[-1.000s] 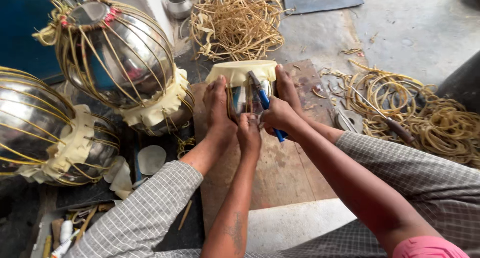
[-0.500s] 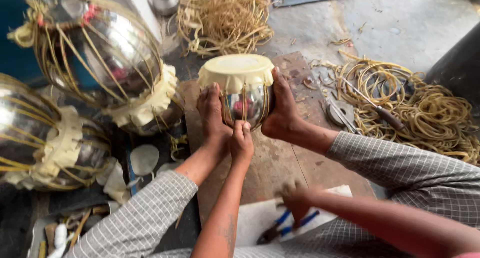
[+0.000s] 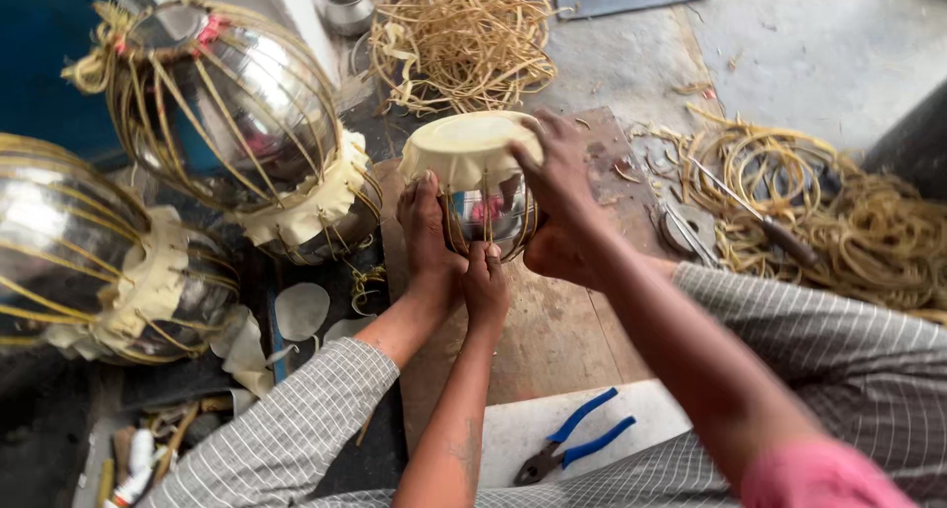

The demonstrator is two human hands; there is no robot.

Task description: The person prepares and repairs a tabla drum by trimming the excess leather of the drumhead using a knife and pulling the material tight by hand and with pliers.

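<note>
While both hands were on the work, one head view was logged.

Head view, progress: the small steel drum (image 3: 483,207) stood at frame centre on a brown board (image 3: 552,321), tipped a little toward the camera. A cream skin (image 3: 464,148) was already seated over its mouth, and a few pale strips ran down its shiny wall. Judged against the two large laced drums (image 3: 237,113) at the left of the frame, which carry dense lacing and a folded cream collar, this lacing looked sparse. I judged the binding to be early or midway, with tightening and more strips outstanding. Blue-handled pliers (image 3: 577,444) lay unused on a white slab at bottom centre. Loose strip bundles (image 3: 464,39) sat at the top and at the right edge.

Head view, grip: the right hand (image 3: 557,187) came in from lower right, its fingers curled over the skin's right rim and clamped on it. The left hand (image 3: 485,286) was closed against the drum's lower wall from below. Whether it pinched a strip or the metal itself, I could not tell. A plaid-clad limb (image 3: 429,232), a foot as far as I could judge, pressed on the drum's left side. The drum thus sat between all three, touching each.
</note>
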